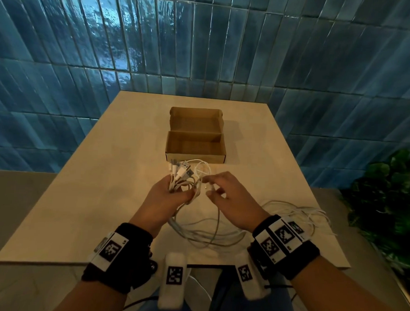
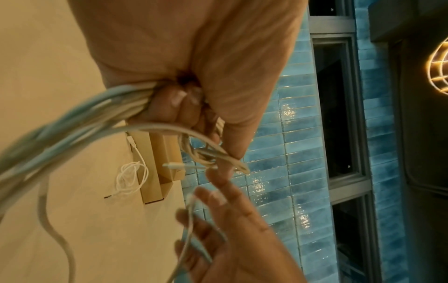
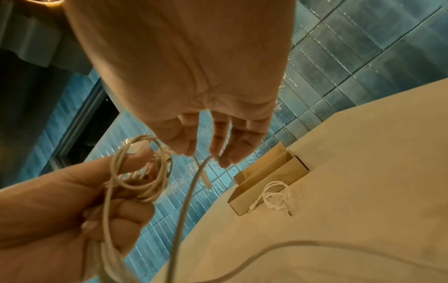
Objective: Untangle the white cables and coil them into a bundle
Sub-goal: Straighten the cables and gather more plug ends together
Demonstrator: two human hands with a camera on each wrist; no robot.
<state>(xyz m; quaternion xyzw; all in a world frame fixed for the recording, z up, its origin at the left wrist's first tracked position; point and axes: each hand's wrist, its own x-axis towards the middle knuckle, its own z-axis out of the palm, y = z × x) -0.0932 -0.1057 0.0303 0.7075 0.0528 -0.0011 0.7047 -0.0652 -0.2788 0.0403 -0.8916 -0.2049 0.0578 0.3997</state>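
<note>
Glossy blue glazed tiles point(image 1: 156, 49) cover the wall. The bench point(image 1: 81, 197) looks matt and smooth. The box point(image 1: 196, 143) is plain brown cardboard; the cables point(image 1: 208, 234) have smooth white plastic sheaths.

No words, brands or numbers could be read. The only signs were black-and-white square code markers on the white tags point(image 1: 110, 249) of both wristbands; small print beside them stayed illegible.
</note>
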